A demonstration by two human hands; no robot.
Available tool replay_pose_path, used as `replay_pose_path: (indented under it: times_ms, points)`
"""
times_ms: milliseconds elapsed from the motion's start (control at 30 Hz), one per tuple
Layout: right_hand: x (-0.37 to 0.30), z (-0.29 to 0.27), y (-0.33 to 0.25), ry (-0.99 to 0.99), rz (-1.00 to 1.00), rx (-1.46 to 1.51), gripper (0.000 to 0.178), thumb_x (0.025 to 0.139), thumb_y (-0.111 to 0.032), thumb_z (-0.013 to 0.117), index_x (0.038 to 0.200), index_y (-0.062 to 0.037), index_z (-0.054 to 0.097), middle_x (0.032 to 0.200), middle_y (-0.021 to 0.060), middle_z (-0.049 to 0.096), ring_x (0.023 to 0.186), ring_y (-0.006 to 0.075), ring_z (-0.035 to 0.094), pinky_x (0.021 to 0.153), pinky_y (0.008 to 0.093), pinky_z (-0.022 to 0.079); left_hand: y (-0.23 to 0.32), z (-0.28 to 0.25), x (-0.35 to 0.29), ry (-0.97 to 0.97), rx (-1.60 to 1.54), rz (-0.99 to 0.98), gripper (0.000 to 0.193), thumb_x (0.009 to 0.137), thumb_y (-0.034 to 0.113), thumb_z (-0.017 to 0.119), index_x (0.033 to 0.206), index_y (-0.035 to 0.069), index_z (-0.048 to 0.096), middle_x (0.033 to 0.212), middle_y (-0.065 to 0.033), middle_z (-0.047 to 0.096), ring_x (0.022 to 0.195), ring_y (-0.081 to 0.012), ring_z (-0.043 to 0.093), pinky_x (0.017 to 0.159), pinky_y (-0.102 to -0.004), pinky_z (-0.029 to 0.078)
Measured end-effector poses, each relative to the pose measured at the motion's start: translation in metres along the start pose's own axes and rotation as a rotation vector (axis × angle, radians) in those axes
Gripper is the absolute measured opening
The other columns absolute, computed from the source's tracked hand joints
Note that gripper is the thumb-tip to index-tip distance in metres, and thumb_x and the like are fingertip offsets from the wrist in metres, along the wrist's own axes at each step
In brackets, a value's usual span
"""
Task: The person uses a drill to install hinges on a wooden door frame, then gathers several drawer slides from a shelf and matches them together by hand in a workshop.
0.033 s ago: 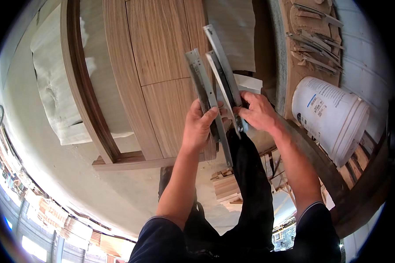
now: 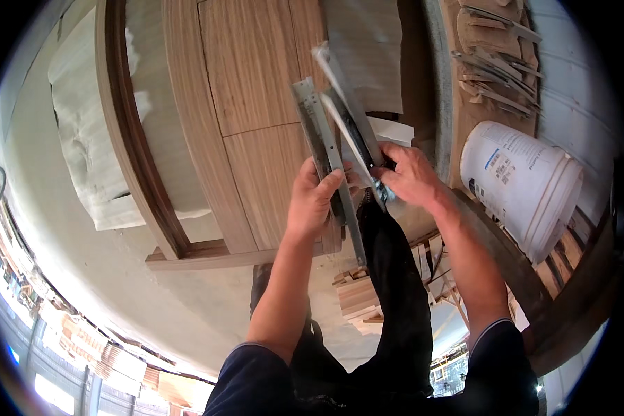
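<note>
The left hand point(image 2: 315, 201) is closed around a grey metal slide rail point(image 2: 320, 142), gripping it near its lower half with the fingers wrapped over the front face. The right hand point(image 2: 409, 177) is closed on a second rail point(image 2: 347, 114), pinching it close to its lower end. Both rails run the same way: long axes steep, lower ends toward the person's body, upper ends leaning up and slightly left, away from the person. They lie just beside each other, the left one a little lower and to the left, the right one blurred at its top end. Whether the two touch cannot be told.

Each rail sits directly above the hand that holds it, so neither hand is nearer the other's rail by much; the hands are near each other, almost meeting at the rails' lower ends.

Behind the rails stands a wooden cabinet point(image 2: 249, 97). A white bucket point(image 2: 523, 184) sits to the right, well apart from both hands, with more metal rails point(image 2: 496, 66) stacked beyond it.
</note>
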State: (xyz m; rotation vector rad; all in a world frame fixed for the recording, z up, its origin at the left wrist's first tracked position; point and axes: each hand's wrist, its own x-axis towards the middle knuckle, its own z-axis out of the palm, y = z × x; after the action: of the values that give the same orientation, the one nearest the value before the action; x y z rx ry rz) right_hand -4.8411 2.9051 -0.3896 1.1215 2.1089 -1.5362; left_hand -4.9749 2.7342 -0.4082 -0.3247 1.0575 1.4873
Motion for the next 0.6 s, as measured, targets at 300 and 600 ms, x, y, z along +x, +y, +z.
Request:
replay_pose_path:
  times_ms: [300, 600]
  points:
    - [0.015, -0.043, -0.045, 0.092, -0.729, -0.735, 0.009, 0.078, -0.006, 0.065, 0.082, -0.014, 0.067, 0.092, -0.004, 0.064, 0.088, 0.0221, 0.059, 0.073, 0.035, 0.054, 0.01, 0.002, -0.008, -0.068, 0.015, -0.121, 0.027, 0.098, 0.008, 0.057, 0.123, 0.0, 0.052, 0.113, -0.0128, 0.064, 0.096, -0.0235, 0.068, 0.08, -0.0383, 0.059]
    - [0.012, -0.023, -0.063, 0.137, -0.765, -0.85, 0.004, 0.075, -0.012, 0.065, 0.071, -0.0122, 0.064, 0.078, -0.0011, 0.056, 0.083, 0.0189, 0.059, 0.065, 0.0323, 0.054, -0.011, 0.007, -0.006, -0.136, 0.008, -0.016, 0.036, 0.094, 0.001, 0.063, 0.128, 0.007, 0.054, 0.114, -0.004, 0.065, 0.098, -0.0166, 0.064, 0.084, -0.034, 0.055]
